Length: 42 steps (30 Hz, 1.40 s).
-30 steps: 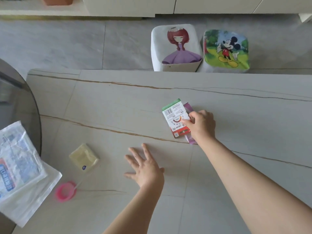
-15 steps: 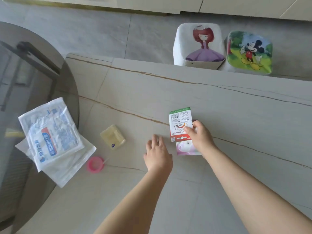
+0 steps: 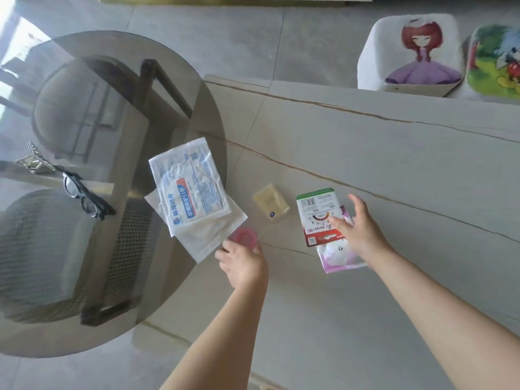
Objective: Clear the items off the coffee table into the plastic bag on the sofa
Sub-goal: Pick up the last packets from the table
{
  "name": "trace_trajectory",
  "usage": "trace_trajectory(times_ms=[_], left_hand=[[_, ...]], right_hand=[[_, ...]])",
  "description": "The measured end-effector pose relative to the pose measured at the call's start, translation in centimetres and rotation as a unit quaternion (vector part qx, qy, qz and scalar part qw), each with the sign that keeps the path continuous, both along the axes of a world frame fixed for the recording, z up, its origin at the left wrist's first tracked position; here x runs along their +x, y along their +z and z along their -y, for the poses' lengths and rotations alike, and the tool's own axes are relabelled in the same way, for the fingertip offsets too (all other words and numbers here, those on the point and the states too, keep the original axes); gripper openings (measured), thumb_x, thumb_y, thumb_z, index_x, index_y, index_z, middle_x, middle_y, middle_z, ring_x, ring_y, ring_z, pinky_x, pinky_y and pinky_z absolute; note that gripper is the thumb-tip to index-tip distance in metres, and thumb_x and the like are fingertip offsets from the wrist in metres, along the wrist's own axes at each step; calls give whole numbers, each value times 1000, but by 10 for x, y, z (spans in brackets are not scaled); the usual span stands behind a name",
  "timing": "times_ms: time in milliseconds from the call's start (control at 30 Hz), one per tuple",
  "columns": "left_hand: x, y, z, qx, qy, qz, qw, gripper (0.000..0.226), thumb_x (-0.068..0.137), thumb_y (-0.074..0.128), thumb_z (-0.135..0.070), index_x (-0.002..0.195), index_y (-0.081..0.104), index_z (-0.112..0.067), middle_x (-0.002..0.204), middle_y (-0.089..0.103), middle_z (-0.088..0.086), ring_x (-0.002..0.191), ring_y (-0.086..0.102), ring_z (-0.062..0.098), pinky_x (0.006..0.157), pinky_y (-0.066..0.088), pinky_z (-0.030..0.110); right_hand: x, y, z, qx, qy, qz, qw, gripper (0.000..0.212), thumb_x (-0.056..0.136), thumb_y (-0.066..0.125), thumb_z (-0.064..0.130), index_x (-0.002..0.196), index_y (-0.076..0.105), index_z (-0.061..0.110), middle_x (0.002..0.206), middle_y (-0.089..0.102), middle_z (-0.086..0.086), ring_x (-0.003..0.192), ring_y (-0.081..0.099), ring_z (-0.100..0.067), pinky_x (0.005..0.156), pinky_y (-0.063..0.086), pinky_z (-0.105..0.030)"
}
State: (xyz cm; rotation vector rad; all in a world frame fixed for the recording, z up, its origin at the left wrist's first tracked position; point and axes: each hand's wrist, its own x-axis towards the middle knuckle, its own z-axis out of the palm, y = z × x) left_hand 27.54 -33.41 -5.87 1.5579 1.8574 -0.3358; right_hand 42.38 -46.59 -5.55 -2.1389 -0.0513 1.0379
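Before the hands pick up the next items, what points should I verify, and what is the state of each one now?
1. Left hand reaches the pink lid: ok, though its grip cannot be told.
2. Right hand rests on the red and green card: ok, fingers straight.
3. Purple packet under the card: ok.
4. Yellow sachet untouched: ok.
5. White mask packet overlaps the glass table: ok.
6. Plastic bag in view: not ok.

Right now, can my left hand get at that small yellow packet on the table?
Probably yes. Your left hand is at the pink lid, and the yellow packet lies just beyond it on bare tabletop, with nothing on top of it or between it and the hand.
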Motion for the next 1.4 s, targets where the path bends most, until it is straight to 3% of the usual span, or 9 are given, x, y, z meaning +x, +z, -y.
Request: trace_trajectory(times_ms=[267,500,600,733,867,1033,1133,1233,1400], left_hand=[[4,-23,-14,-14,-80,-1,997,43,86,59,-31,118,43,-7,124,41,17,115,48,38,93,43,43],[31,0,-3,51,-192,132,971,31,85,51,-38,108,48,-17,120,38,1,102,55,23,75,44,32],[56,-4,-20,44,-233,120,964,47,83,60,-46,111,45,-12,130,34,5,101,57,28,69,44,32],[76,-15,-36,-1,-240,91,966,64,78,68,-40,124,37,-8,130,38,9,112,54,29,80,45,36],[75,-18,-35,-24,-226,30,973,82,73,71,-42,137,27,-15,130,40,9,111,56,32,80,44,36],[60,-17,-12,-85,-198,22,976,60,59,64,-61,97,56,-16,103,61,3,79,60,23,66,47,27],[52,-5,14,-123,-218,69,966,48,62,60,-66,76,62,-20,86,63,1,81,61,24,65,46,26],[53,23,44,-188,-172,147,956,38,76,61,-57,72,58,-19,80,58,3,77,60,26,60,43,24],[68,90,93,-296,-158,209,918,18,92,55,-37,84,58,-21,92,66,7,77,65,21,82,56,39]], right_hand=[[-23,-14,8,-49,-56,20,997,68,92,58,26,148,19,21,145,42,-10,128,47,-27,101,36,-32],[-25,-5,26,-80,-73,26,994,64,93,56,26,147,22,18,148,39,-9,133,41,-27,103,33,-33],[-24,-7,32,-80,-76,26,994,63,93,56,26,147,23,17,148,39,-7,133,41,-26,103,33,-32],[-25,-13,40,-69,-85,22,994,63,93,56,26,146,24,17,148,39,-7,133,41,-25,102,32,-31],[-27,-20,46,-51,-103,14,993,63,92,58,26,145,27,17,147,41,-7,132,42,-24,99,33,-29],[-25,-18,61,-53,-122,8,991,53,84,68,27,130,47,16,123,61,-8,109,59,-25,83,40,-25],[-24,-3,77,-49,-132,11,990,49,82,70,27,126,52,16,114,63,-6,100,61,-25,80,43,-27],[-23,21,98,-44,-154,21,987,45,83,68,28,124,52,18,113,64,-6,102,61,-25,87,47,-32],[-27,83,145,-31,-204,38,978,40,87,63,27,124,52,19,111,63,-3,100,60,-21,81,41,-27]])
